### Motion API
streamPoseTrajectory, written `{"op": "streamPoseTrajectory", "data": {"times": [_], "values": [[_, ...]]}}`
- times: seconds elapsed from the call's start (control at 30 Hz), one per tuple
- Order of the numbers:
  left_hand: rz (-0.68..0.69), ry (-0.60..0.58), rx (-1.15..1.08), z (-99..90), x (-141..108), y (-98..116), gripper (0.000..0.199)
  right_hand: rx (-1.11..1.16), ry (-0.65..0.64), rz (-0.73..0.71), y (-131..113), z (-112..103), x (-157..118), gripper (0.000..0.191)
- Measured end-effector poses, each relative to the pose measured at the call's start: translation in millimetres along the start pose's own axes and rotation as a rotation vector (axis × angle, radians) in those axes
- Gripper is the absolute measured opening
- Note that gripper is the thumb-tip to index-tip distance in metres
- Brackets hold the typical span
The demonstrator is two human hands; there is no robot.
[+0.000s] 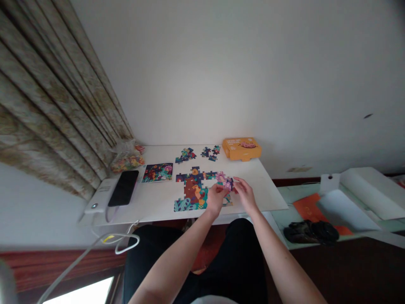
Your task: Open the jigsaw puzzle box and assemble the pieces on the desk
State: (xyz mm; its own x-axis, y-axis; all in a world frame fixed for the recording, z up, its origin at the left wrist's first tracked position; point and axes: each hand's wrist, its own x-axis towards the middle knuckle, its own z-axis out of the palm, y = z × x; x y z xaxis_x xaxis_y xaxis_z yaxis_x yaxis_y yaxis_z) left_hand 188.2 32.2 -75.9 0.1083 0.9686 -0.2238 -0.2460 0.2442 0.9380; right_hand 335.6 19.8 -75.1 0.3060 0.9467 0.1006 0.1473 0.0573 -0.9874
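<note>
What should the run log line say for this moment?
left hand: on pink jigsaw pieces | right hand: on same pieces | nearby: partly assembled jigsaw puzzle, picture card, orange box

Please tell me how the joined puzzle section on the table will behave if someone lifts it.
The joined puzzle section looks thin and flat, so it is probably light and will not roll. It has gaps and loose edges, so it would likely break apart if lifted.
</note>
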Motion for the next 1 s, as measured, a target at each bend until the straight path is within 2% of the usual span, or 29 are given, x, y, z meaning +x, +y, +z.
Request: {"op": "streamPoseTrajectory", "data": {"times": [0.1, 0.2, 0.27, 0.37, 0.43, 0.5, 0.57, 0.73, 1.0], "values": [[0.017, -0.015, 0.043, 3.5, -3.3, -1.2, 0.026, 0.028, -0.084, 0.006, -6.3, 8.0, -14.3, 0.058], [0.054, -0.017, 0.182, 3.9, -4.0, 1.2, 0.017, 0.034, -0.061, -0.001, -6.0, 9.0, -14.8, 0.056], [0.151, -0.026, 0.336, 2.7, -2.7, 5.1, 0.008, 0.026, -0.049, -0.011, -3.1, 5.7, -7.4, 0.057], [0.408, -0.051, 0.685, -2.3, 1.9, 12.9, 0.024, -0.026, -0.03, -0.043, 3.7, -1.4, 15.3, 0.058], [0.556, -0.113, 0.978, -6.9, 5.3, 16.5, 0.037, -0.081, -0.008, -0.059, 9.2, -4.7, 36.5, 0.055], [0.628, -0.204, 1.234, -11.4, 7.7, 17.1, 0.046, -0.129, -0.021, -0.052, 15.1, -5.5, 59.3, 0.051], [0.645, -0.279, 1.386, -14.8, 8.7, 15.2, 0.051, -0.174, -0.068, -0.039, 21.2, -4.4, 80.4, 0.046], [0.645, -0.292, 1.489, -17.2, 8.4, 10.0, 0.052, -0.349, -0.199, -0.023, 34.1, -1.8, 112.2, 0.032], [0.649, -0.266, 1.489, -16.0, 9.0, 8.7, 0.049, -0.489, -0.256, -0.049, 37.4, -5.7, 126.4, 0.019]]}}
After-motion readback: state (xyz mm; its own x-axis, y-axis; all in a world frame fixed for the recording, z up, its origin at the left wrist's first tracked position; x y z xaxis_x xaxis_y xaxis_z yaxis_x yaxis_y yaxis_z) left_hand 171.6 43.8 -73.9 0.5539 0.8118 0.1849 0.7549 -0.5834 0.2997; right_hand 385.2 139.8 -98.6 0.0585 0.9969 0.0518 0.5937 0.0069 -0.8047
